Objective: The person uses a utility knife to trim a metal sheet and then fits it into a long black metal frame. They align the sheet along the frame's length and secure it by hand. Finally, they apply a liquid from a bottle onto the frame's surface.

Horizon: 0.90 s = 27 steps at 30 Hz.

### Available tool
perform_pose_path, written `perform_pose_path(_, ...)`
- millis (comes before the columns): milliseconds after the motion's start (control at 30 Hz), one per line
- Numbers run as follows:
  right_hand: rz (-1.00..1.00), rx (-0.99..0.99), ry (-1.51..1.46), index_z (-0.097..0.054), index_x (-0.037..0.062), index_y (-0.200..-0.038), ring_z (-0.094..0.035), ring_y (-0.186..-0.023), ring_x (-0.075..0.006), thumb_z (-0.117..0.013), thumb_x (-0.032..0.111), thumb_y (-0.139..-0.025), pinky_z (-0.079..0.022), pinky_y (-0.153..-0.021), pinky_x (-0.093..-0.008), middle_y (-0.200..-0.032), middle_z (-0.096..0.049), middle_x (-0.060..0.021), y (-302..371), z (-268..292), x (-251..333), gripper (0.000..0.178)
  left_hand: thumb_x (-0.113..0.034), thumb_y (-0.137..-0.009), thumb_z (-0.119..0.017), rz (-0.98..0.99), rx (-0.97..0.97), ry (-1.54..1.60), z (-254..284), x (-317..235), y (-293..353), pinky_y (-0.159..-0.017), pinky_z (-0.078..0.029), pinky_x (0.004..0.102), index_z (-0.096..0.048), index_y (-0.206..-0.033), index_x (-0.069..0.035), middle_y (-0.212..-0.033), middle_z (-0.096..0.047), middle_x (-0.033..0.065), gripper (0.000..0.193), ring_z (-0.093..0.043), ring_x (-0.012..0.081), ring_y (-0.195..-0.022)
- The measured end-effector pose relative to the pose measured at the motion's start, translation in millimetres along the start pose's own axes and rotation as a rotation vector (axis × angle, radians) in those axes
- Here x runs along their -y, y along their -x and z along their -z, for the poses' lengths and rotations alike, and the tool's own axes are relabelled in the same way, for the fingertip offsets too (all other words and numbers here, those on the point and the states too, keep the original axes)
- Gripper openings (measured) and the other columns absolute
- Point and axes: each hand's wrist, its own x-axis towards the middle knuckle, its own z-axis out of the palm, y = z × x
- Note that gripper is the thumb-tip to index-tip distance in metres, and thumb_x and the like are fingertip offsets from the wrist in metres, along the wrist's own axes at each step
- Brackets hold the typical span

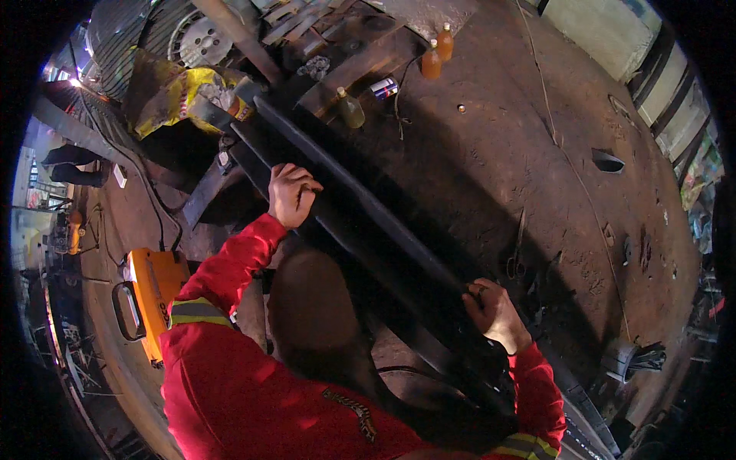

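A long dark metal beam (366,201) with raised edges slants across in front of me, from the upper left down to the lower right. My left hand (291,197) is curled over its near edge, toward the far end. Farther down, my right hand (497,314) grips the opposite edge with bent fingers. Both hands are closed on the beam, and the fingertips of each are partly hidden. Red sleeves with reflective bands cover my arms. The beam's lower end is lost in shadow beside my right forearm.
An orange machine (156,295) with a black handle and cables stands at left. Near the beam's far end lie a yellow bag (188,96), a can (384,88) and a greenish bottle (351,110). Two amber bottles (432,63) stand beyond. A container of thin rods (622,360) sits lower right.
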Motion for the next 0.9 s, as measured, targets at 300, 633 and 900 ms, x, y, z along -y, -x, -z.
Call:
perform_pose_path(300, 0.012, 0.044, 0.043, -0.061, -0.0018, -0.083, -0.060, -0.077, -0.0384, -0.066, 0.008, -0.084, -0.048, -0.067, -0.0425, -0.081, -0.061, -0.0189, -4.6, -6.7, 3.5, 0.011, -0.013, -0.061, -0.057, -0.033, -0.120, -0.093, 2.3, 1.5, 7.7, -0.076, -0.041, 0.0421, -0.065, -0.082, -0.012, -0.076, -0.061, 0.0062, 0.023, -0.056, 0.0293, -0.078)
perform_pose_path(633, -0.058, 0.136, 0.086, -0.056, -0.0016, -0.081, -0.054, -0.070, -0.0400, -0.057, 0.013, -0.091, -0.041, -0.062, -0.0406, -0.076, -0.056, -0.0211, -7.4, -8.7, 3.4, 0.018, -0.018, -0.069, -0.058, 0.025, -0.084, -0.099, 21.7, 9.1, 17.3, -0.078, -0.038, 0.0434, -0.063, -0.075, -0.013, -0.079, -0.059, 0.0052, 0.010, -0.053, 0.0295, -0.083)
perform_pose_path(900, -0.029, 0.081, 0.260, -0.058, -0.0047, -0.088, -0.057, -0.074, -0.0306, -0.052, 0.019, -0.097, -0.043, -0.068, -0.0373, -0.080, -0.059, -0.0209, 21.9, -20.7, -17.9, 0.026, -0.022, -0.092, -0.055, 0.446, 0.009, 0.700, 48.9, 29.0, 39.5, -0.079, -0.050, 0.0356, -0.069, -0.093, 0.000, -0.089, -0.069, 0.0092, 0.026, -0.066, 0.0211, -0.084)
